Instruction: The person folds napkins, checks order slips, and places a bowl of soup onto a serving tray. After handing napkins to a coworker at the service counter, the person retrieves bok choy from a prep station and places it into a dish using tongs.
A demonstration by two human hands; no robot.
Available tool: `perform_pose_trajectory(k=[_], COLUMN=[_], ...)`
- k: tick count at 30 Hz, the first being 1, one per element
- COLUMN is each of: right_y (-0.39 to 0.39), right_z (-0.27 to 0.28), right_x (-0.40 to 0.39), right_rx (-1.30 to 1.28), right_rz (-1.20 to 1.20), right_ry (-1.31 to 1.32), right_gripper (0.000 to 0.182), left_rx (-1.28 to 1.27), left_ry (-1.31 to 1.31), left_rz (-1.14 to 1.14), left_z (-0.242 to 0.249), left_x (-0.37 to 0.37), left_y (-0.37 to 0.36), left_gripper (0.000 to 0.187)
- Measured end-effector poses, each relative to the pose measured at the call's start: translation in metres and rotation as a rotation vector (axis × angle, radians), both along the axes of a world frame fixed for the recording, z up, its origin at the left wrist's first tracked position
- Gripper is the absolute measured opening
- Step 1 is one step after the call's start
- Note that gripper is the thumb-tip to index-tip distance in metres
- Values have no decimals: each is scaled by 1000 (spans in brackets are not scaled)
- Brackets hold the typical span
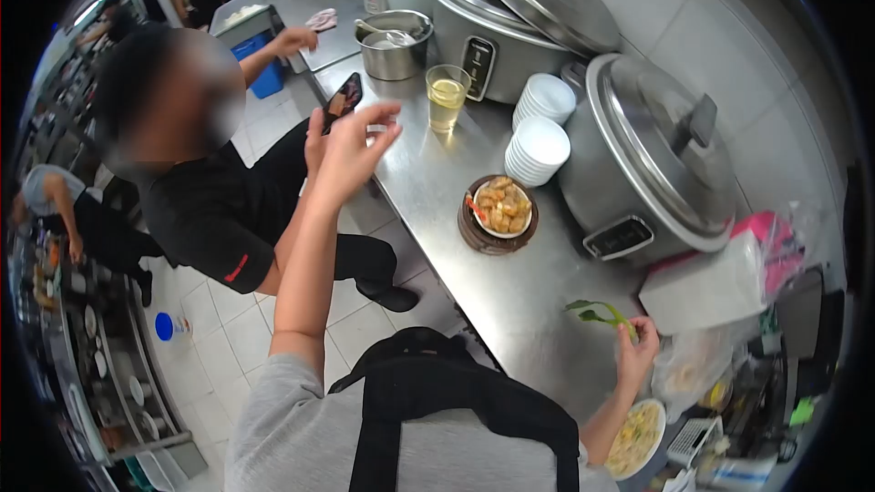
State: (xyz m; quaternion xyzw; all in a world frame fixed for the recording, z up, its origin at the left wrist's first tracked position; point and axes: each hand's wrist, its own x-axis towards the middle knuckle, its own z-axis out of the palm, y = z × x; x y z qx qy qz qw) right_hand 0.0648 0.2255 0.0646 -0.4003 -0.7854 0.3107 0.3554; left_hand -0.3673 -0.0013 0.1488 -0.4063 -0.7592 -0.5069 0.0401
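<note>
My right hand (pixel 637 351) pinches a leafy green stalk (pixel 609 314) above the steel counter, its leaves pointing left. In the air near the counter's left edge, my left hand (pixel 360 148) has its fingers apart and nothing in them. Just beyond it a co-worker's phone (pixel 345 96) shows, partly hidden. A small bowl of orange-brown food pieces (pixel 503 207) sits in a round brown holder (pixel 486 241) on the counter. Below my right forearm is a white plate of yellowish food (pixel 638 437).
A co-worker in black (pixel 196 210) sits close on the left. Along the wall stand a lidded cooker (pixel 638 155), another cooker (pixel 497 46), stacked white bowls (pixel 538 148), a glass of pale drink (pixel 447 100) and a metal pot (pixel 394 50). A white box (pixel 706 287) lies at right.
</note>
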Motion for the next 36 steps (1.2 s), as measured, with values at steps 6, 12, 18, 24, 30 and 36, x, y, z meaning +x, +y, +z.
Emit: perform_pose_trajectory(k=[6, 12, 18, 24, 30, 36], right_y=[38, 42, 31, 20, 21, 24], right_z=[-6, -23, -25, -13, 2, 0], right_x=[-23, -39, -66, -81, -91, -105], right_rx=[-75, -86, -131, -163, -197, -187], right_rz=[111, 65, -58, -125, -228, -235], right_ry=[-51, -85, -111, -223, -245, -268], right_gripper=[14, 16, 17, 17, 17, 18], left_rx=[64, -65, -371, -742, -932, -921], left_ry=[315, 293, 339, 495, 510, 609], left_rz=[204, 255, 387, 231, 115, 60], left_z=[51, 42, -22, -117, -112, -100], left_x=[-113, -241, -351, -446, -456, -459], left_y=[49, 123, 194, 213, 216, 214], left_gripper=[24, 24, 20, 17, 15, 19])
